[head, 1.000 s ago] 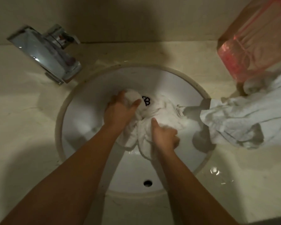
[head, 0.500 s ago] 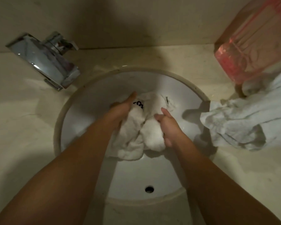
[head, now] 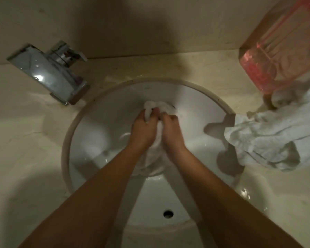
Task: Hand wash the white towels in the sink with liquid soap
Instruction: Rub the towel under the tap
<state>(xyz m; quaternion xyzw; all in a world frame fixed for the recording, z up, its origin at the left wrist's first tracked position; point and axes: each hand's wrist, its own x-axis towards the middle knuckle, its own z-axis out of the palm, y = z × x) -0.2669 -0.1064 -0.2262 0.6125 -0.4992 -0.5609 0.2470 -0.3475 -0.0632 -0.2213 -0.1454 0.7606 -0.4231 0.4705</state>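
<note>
A wet white towel (head: 153, 156) is bunched up in the middle of the round white sink (head: 100, 126). My left hand (head: 143, 129) and my right hand (head: 170, 131) grip it side by side, fingers curled round the cloth. A crumpled end of the towel pokes out above my fingertips, and the rest hangs below my wrists. A clear bottle of pink liquid soap (head: 283, 49) stands at the back right of the counter.
A chrome faucet (head: 48, 72) juts out at the back left. Another white towel (head: 276, 136) lies heaped on the beige counter (head: 25, 158), overhanging the sink's right rim. The overflow hole (head: 168, 213) sits in the near wall of the basin.
My hands have come together and squeezed the towel into a tighter bunch. The black marking seen on the cloth earlier is now hidden.
</note>
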